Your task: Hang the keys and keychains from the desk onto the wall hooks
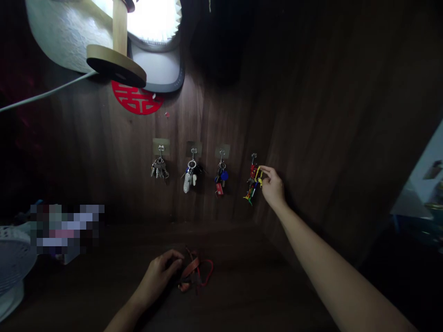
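Observation:
My right hand [272, 185] reaches up to the wood wall and pinches a colourful key bunch [253, 182] with yellow, red and green parts, hanging from the rightmost hook [254, 157]. My left hand [159, 273] rests low on the dark shelf, fingers curled on a red strap or lanyard [196, 271] lying there. Three other key bunches hang to the left: a blue and red bunch [221, 177], a bunch with a white fob [189, 176] and a plain silver bunch [159, 168].
A lit lamp with a wooden base [116, 64] glows at the top left, its cord [41, 94] running left. A red paper cutout [137, 100] sticks to the wall. A white fan [14, 263] stands at the lower left. The scene is dim.

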